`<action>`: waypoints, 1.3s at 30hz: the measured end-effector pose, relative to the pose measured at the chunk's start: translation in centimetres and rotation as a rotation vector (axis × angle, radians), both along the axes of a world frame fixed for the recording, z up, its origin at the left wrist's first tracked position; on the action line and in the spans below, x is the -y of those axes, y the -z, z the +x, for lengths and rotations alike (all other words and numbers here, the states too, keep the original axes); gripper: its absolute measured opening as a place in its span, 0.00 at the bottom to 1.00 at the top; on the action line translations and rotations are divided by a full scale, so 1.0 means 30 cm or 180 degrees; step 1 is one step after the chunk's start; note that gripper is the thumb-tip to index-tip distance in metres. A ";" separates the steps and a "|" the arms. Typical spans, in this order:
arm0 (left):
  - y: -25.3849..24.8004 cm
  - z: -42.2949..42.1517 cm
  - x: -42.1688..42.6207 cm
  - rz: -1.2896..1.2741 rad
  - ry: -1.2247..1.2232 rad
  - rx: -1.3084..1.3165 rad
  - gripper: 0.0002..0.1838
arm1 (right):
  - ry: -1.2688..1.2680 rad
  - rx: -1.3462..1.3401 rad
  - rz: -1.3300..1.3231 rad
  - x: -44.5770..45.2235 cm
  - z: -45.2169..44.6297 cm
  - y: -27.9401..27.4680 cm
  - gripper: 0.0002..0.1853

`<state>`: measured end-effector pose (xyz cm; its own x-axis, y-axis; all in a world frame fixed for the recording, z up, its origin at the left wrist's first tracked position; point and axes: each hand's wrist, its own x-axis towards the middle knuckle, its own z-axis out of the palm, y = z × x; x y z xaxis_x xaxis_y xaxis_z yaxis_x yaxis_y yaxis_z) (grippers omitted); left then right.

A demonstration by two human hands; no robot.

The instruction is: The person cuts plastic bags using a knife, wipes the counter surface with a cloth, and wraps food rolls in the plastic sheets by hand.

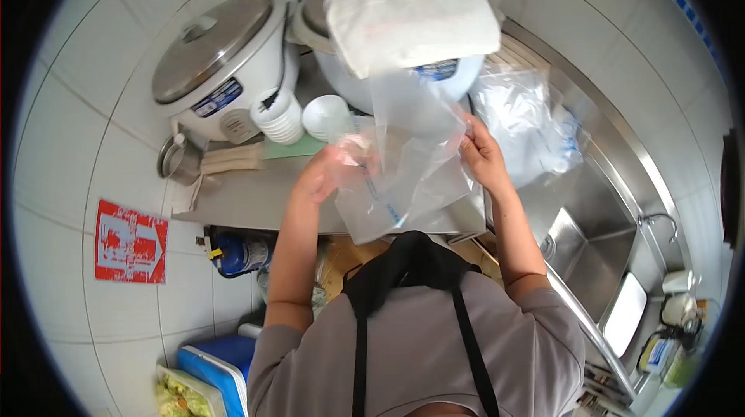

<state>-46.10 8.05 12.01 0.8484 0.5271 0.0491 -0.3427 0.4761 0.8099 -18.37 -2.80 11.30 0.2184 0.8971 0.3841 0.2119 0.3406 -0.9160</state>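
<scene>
A clear plastic bag with faint blue print hangs between my two hands over the steel counter. My right hand pinches its right edge between thumb and fingers. On the other side, my left hand is closed on the bag's left part; its fingertips are blurred and seen partly through the film. Just beyond the left hand stand a stack of white bowls and another white bowl. More clear plastic bags lie to the right of my right hand.
Two large rice cookers stand at the back, one with a steel lid, the other topped by a white cloth. A metal pot is at the counter's left end. On the right are a steel sink and tap.
</scene>
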 end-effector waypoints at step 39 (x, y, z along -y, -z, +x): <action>0.479 0.286 -0.014 0.1764 -0.2620 -0.2620 0.13 | 0.1163 -0.1121 -0.1648 0.047 0.188 0.464 0.11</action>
